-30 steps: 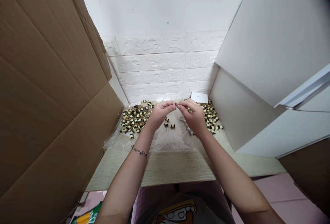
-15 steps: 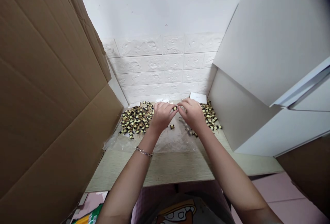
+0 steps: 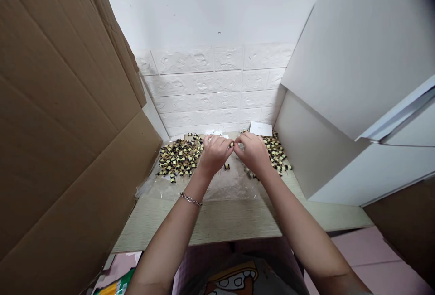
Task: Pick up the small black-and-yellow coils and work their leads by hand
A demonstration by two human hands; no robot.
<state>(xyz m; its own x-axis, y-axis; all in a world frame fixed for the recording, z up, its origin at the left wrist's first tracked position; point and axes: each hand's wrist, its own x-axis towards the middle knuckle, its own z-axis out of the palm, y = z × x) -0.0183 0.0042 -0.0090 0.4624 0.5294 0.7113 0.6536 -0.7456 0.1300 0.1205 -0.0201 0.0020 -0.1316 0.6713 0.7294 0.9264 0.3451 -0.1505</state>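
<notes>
Between my two hands is a small yellow-and-black part (image 3: 231, 144), pinched in the fingertips of my left hand (image 3: 215, 153). My right hand (image 3: 253, 151) is closed, its thumb and forefinger pressed together at the right side of that part; whether they grip a piece of it is too small to tell. A similar single part (image 3: 227, 166) lies on the clear plastic sheet (image 3: 231, 188) just below my hands. A large pile of such parts (image 3: 180, 157) is left of my left hand, and another pile (image 3: 277, 152) lies right of my right hand, partly hidden by it.
A tall cardboard sheet (image 3: 68, 118) stands at the left, white panels (image 3: 340, 82) at the right. Behind the pale wooden table (image 3: 238, 222) is a white brick-patterned wall (image 3: 204, 82). A white card (image 3: 261, 128) lies at the back by the right pile.
The held part has shifted very slightly right and down. My right fingertips have moved a little, and the forearms are nearly in the same place.
</notes>
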